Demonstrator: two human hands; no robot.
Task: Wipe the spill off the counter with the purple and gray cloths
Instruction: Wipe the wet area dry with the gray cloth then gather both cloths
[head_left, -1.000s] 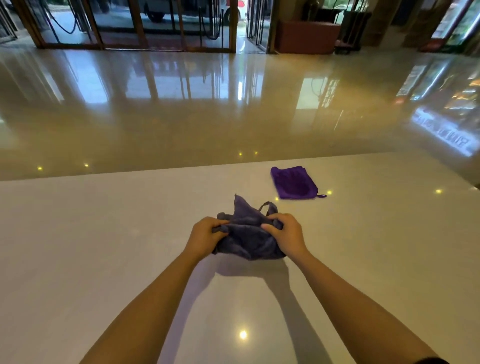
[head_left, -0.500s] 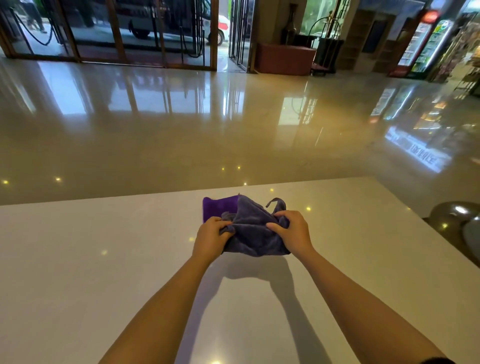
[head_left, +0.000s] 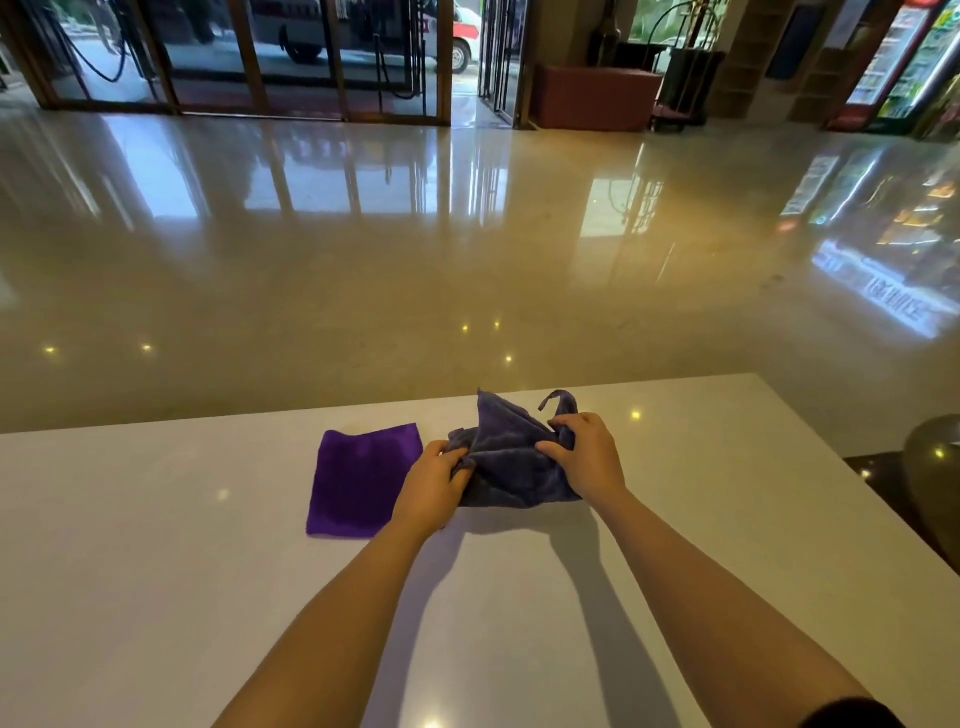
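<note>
While both hands' fingers (head_left: 556, 447) grip gray cloth (head_left: 511, 467) | purple cloth (head_left: 363, 478) flat on counter (head_left: 156, 571)

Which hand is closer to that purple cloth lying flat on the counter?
The left hand. It sits right beside the purple cloth, at its right edge, gripping the gray cloth. The right hand grips the gray cloth's far side, farther away.

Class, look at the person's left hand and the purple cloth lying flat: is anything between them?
Nothing visible. The purple cloth lies flat just left of the left hand, which grips the gray cloth together with the right hand.
</note>
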